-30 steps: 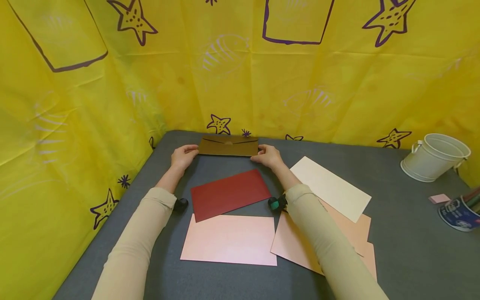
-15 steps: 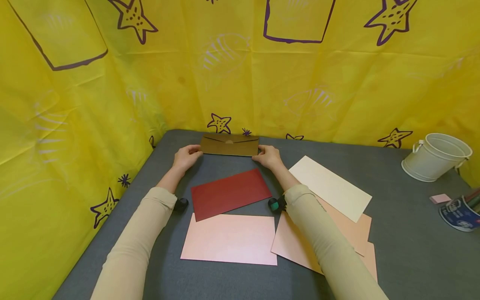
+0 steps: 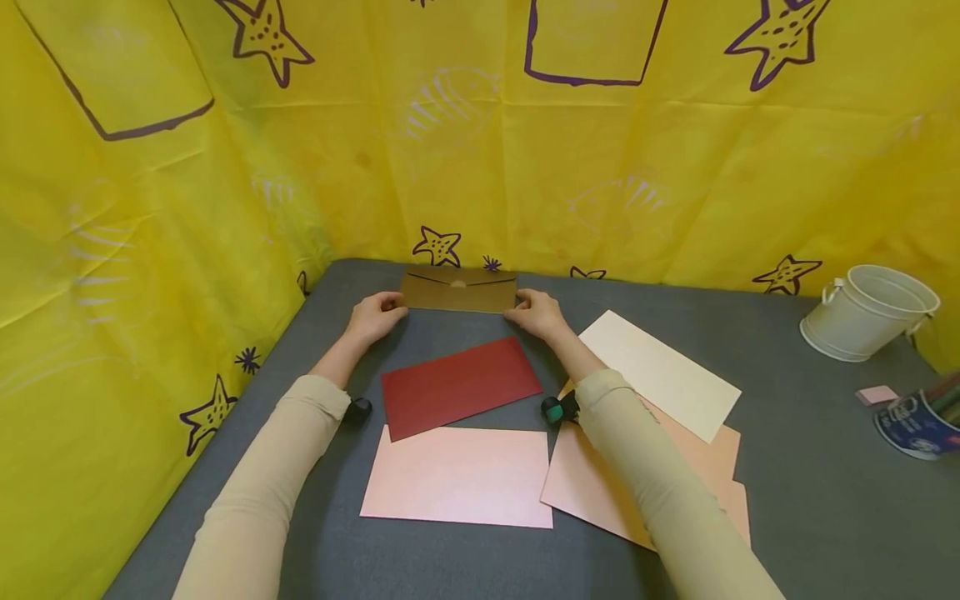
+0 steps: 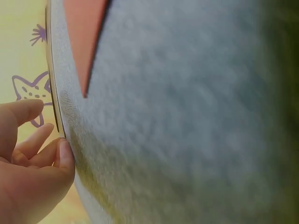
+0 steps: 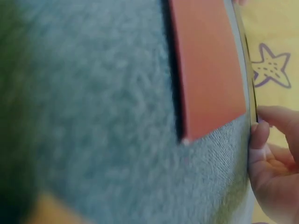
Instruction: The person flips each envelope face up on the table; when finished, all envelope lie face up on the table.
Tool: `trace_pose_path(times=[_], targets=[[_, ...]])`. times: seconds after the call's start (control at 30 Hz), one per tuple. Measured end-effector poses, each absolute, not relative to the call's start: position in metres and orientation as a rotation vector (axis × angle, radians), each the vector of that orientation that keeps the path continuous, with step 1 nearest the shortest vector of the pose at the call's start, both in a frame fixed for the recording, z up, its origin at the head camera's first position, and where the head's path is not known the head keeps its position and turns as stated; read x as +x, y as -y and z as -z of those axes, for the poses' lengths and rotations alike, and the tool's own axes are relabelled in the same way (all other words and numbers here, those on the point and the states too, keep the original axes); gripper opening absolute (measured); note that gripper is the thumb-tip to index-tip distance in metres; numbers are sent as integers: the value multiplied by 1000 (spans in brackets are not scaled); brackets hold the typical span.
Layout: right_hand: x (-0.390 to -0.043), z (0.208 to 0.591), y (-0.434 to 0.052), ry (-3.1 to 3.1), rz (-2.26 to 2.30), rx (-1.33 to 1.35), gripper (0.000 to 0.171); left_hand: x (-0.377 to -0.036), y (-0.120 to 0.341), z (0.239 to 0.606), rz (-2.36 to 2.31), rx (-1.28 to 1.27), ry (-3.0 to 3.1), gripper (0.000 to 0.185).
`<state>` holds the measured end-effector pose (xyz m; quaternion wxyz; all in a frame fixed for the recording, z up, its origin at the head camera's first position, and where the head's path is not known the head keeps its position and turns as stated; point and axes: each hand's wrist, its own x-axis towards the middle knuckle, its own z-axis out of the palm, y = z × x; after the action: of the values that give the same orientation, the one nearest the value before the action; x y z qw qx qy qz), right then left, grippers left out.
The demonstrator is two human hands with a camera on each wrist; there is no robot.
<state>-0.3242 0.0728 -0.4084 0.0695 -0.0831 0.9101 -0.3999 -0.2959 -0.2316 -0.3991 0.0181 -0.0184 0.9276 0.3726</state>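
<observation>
In the head view a brown-gold envelope (image 3: 459, 295) with its flap side up lies at the far edge of the table. My left hand (image 3: 372, 317) pinches its near left corner; the left wrist view shows the thumb at the corner and the forefinger raised apart. At the near right corner, thumb and fingers of my right hand (image 3: 538, 315) hold the envelope. A dark red envelope (image 3: 461, 388) lies askew between my forearms, overlapping the top of a pale pink envelope (image 3: 457, 477).
To the right, a cream envelope (image 3: 663, 371) lies over several peach envelopes (image 3: 596, 492), partly under my right sleeve. A white bucket (image 3: 862, 321), a pink eraser-like block (image 3: 876, 395) and a blue tin (image 3: 918, 425) of pencils stand farther right. A yellow curtain (image 3: 480, 167) borders the table.
My left hand has shifted slightly right, and the gold envelope's left end has moved a little right with it. My right hand stays at its corner. The other envelopes lie as before.
</observation>
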Motion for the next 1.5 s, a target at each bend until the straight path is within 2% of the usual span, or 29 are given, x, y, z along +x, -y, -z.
trace_pose_path(times=[0.4, 0.73, 0.9, 1.13, 1.5], targets=[[-314, 404, -86, -2679, 1273, -292, 63, -273, 227, 395, -969, 231, -2914, 69], [-288, 398, -99, -2670, 1112, -719, 69, -227, 211, 392, -876, 507, -2882, 84], [-274, 400, -105, -2595, 999, -945, 78, -209, 211, 391, -833, 580, -2814, 96], [-261, 402, -112, -2448, 808, -1127, 93, -186, 216, 394, -671, 627, -2748, 107], [-251, 401, -111, -2428, 589, -1286, 100, -170, 219, 394, -488, 722, -2695, 116]])
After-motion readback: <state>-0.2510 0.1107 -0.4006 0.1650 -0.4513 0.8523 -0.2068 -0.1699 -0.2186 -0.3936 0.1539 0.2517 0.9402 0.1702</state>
